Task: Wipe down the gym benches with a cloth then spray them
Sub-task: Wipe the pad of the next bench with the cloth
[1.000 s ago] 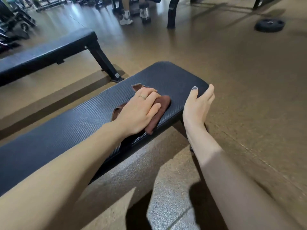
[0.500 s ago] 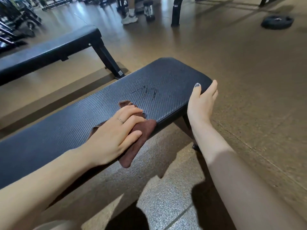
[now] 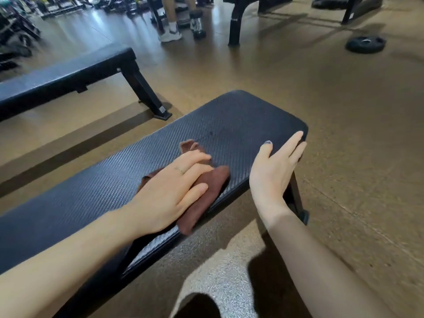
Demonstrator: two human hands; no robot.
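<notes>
My left hand [image 3: 174, 189] is flat on the brown cloth [image 3: 206, 196], fingers straight and pressing it into the bench pad [image 3: 96, 193], not gripping. Half a second ago the cloth sat lower, hanging off the near edge; now it's back up toward the far end, close to where it was a second ago. So that's one full back-and-forth stroke over this stretch. The faint streaks that showed on the pad beyond the cloth are mostly gone, only a small dark spot [image 3: 211, 133] remains ahead of my fingers.

My right hand [image 3: 273, 173] is open too, thumb on top of the pad, fingers straight along the corner edge, bracing the bench. It hasn't shifted.

Read: wiping phase, end section near done. The long part of the pad toward my left arm probably needs passes. Second bench [image 3: 68, 74] behind is untouched as far as I can tell. No spray bottle in view, so spraying isn't up yet.

Farther out: weight plate [image 3: 366, 44] on the floor [image 3: 344, 134], someone's legs and shoe [image 3: 171, 34] by a dumbbell [image 3: 196, 25].
</notes>
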